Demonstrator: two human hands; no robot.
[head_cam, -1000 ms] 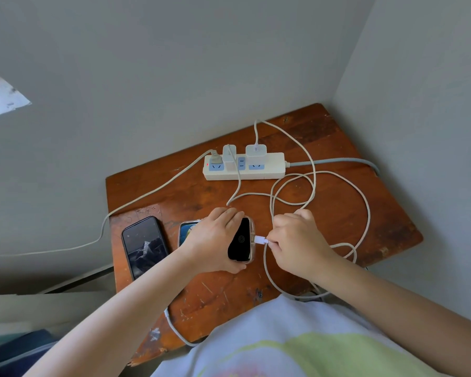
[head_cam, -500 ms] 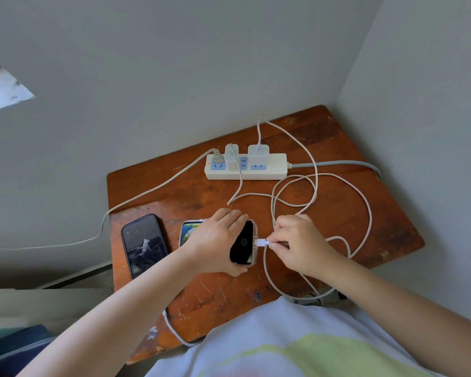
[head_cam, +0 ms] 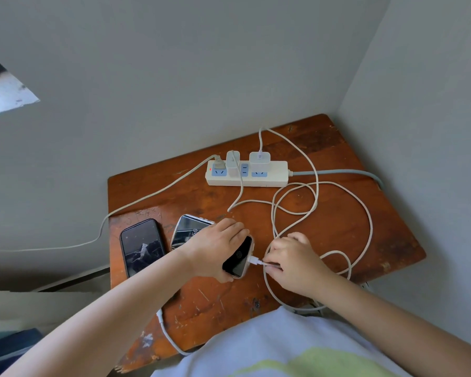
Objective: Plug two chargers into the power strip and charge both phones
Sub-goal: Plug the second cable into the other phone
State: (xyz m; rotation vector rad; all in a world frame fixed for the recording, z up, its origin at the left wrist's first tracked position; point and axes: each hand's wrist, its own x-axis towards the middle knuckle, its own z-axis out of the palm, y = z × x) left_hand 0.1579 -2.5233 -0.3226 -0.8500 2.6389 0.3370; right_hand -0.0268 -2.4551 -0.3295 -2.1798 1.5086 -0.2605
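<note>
A white power strip (head_cam: 275, 177) lies at the back of the wooden table (head_cam: 337, 229), with two white chargers (head_cam: 259, 159) plugged in side by side. My left hand (head_cam: 215, 248) grips a dark phone (head_cam: 238, 258) in a light case, tilted above the table. My right hand (head_cam: 294, 263) pinches the white cable connector (head_cam: 254, 260), which meets the phone's end. The cable (head_cam: 365, 213) loops over the right half of the table. A second phone (head_cam: 186, 231) with a lit screen lies partly under my left hand.
A black phone (head_cam: 142, 246) lies face up near the table's left edge. A grey cord (head_cam: 147, 197) runs from the strip's leftmost socket off the left side. The strip's own lead (head_cam: 337, 172) goes right to the wall. Walls close in behind and to the right.
The connector has gone from a small gap into the phone's end. My right hand slid slightly toward the phone, and the second phone's screen now shows more from under my left hand.
</note>
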